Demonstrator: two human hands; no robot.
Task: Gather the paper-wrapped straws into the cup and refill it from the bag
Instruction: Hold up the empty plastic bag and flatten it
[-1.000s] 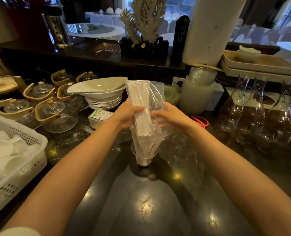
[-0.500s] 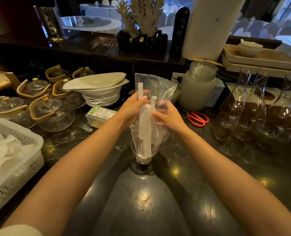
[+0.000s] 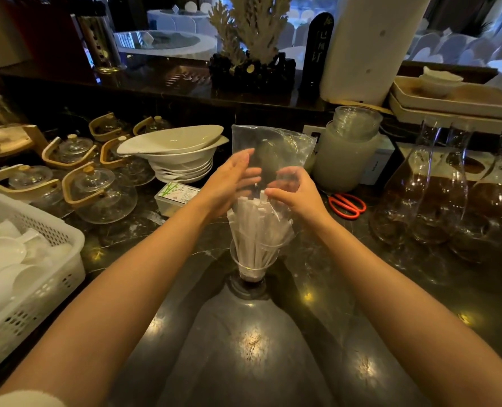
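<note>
A clear cup (image 3: 252, 264) stands on the dark counter in the middle, filled with white paper-wrapped straws (image 3: 257, 227) that fan out above its rim. A clear plastic bag (image 3: 273, 151) stands upright over the straws, its upper part looking empty. My right hand (image 3: 295, 193) pinches the bag's right side just above the straw tops. My left hand (image 3: 232, 182) is beside the bag's left side with its fingers spread, flat against the plastic.
Stacked white dishes (image 3: 179, 154) and glass teapots (image 3: 103, 192) sit at the left, with a white basket (image 3: 53, 268) of spoons nearer. A small box (image 3: 176, 198) lies left of the cup. Red scissors (image 3: 348, 205), a frosted jar (image 3: 346, 154) and glass carafes (image 3: 437, 189) are at the right.
The straws have slid down out of the bag into the cup. The bag has been lifted higher and now looks empty on top. My left hand has let go of the straws and opened.
</note>
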